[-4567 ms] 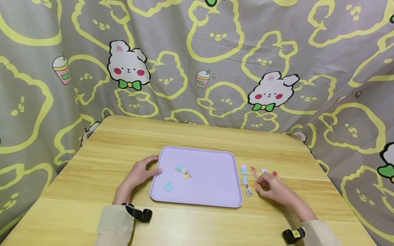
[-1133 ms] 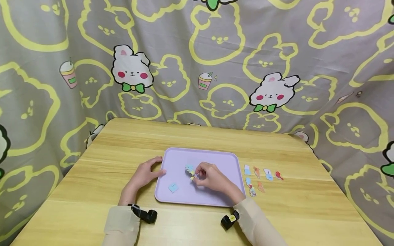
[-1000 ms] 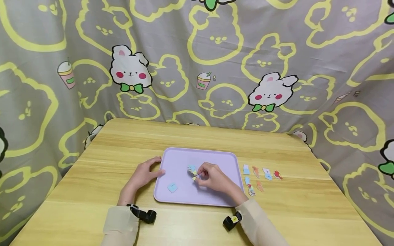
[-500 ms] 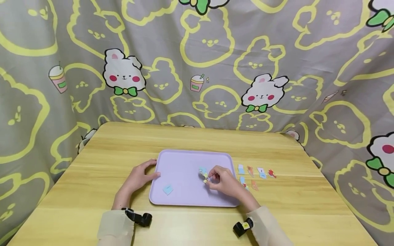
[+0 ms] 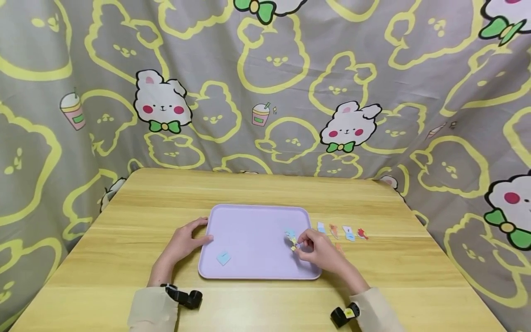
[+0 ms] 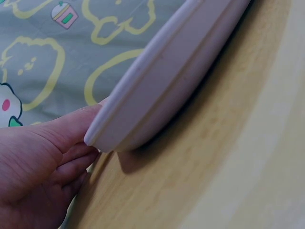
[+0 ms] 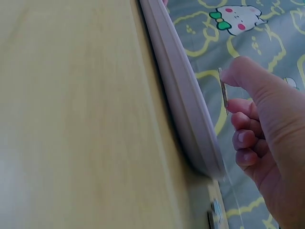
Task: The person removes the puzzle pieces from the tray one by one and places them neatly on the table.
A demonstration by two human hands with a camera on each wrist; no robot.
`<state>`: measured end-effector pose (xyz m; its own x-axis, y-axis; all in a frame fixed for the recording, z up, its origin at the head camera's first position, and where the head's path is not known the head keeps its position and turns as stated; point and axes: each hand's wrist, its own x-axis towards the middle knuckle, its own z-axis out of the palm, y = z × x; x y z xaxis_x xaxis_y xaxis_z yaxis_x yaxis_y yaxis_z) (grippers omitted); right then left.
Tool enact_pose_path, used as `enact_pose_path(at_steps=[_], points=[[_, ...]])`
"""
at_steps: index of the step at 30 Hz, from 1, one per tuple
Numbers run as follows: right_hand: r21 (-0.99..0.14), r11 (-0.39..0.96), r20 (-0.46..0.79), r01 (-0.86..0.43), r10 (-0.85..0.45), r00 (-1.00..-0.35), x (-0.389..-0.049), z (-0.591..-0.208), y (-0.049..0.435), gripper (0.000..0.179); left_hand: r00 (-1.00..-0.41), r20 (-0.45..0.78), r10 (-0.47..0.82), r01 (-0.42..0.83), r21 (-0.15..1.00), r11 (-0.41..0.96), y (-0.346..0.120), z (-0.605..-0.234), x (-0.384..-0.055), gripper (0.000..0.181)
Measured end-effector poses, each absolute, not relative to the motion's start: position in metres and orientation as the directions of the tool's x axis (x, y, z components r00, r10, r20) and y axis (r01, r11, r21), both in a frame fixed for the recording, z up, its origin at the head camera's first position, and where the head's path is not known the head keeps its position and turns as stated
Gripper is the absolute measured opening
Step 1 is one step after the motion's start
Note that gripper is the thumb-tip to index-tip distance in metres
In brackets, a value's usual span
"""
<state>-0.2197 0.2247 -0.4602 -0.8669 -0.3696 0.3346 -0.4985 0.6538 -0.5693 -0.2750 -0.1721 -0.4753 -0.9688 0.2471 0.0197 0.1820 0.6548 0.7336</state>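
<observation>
My right hand (image 5: 321, 249) pinches a small, irregular cardboard puzzle piece (image 5: 290, 235), light blue and yellow, between thumb and fingertips. It is held over the right part of a lilac tray (image 5: 253, 221). In the right wrist view the puzzle piece (image 7: 223, 90) shows as a thin edge, and the other fingers curl below it. My left hand (image 5: 182, 242) holds the tray's left rim, thumb on the edge; the left wrist view shows fingers (image 6: 71, 169) tucked under the rim. A light blue piece (image 5: 224, 257) lies in the tray's near left corner.
Right of the tray lie more pieces on the wooden table (image 5: 249, 299): a white-and-blue one (image 5: 321, 227), an orange one (image 5: 333, 230), another white-and-blue one (image 5: 348, 233) and a red one (image 5: 362, 234). A second orange piece (image 5: 339, 249) is partly covered by my right hand. A patterned curtain (image 5: 224, 55) hangs behind.
Seconds ago the right hand was at the pieces beside the tray. It then took the blue-and-yellow piece from the tray's left half and has carried it right. The left hand stays at the rim.
</observation>
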Motion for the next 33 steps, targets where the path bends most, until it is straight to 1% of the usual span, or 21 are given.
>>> enact_pose_path(at_steps=[3,7,11,18,25,28,33], points=[[-0.571,0.668,0.324,-0.477,-0.351,-0.879,-0.216,-0.460,0.233,0.018,-0.969,0.021,0.245,0.182,0.733,0.656,-0.172,-0.476,-0.275,0.061],[-0.547,0.691,0.335,-0.473,-0.337,-0.880,-0.212,-0.461,0.246,0.019,-0.969,0.022,0.244,0.182,0.732,0.657,-0.173,-0.476,-0.274,0.062],[-0.557,0.680,0.337,-0.476,-0.339,-0.878,-0.209,-0.462,0.257,0.019,-0.969,0.023,0.246,0.184,0.731,0.657,-0.173,-0.476,-0.274,0.062],[-0.568,0.715,0.291,-0.406,-0.287,-0.913,-0.201,-0.461,0.278,0.018,-0.968,0.028,0.250,0.192,0.726,0.660,-0.172,-0.476,-0.275,0.061],[-0.569,0.716,0.293,-0.404,-0.282,-0.913,-0.196,-0.463,0.296,0.018,-0.968,0.032,0.249,0.194,0.726,0.660,-0.172,-0.476,-0.275,0.060],[-0.564,0.732,0.283,-0.384,-0.266,-0.922,-0.193,-0.465,0.302,0.019,-0.968,0.031,0.249,0.193,0.727,0.659,-0.173,-0.476,-0.275,0.060],[-0.523,0.755,0.314,-0.396,-0.262,-0.913,-0.190,-0.466,0.312,0.020,-0.968,0.032,0.250,0.194,0.728,0.658,-0.173,-0.477,-0.274,0.060]])
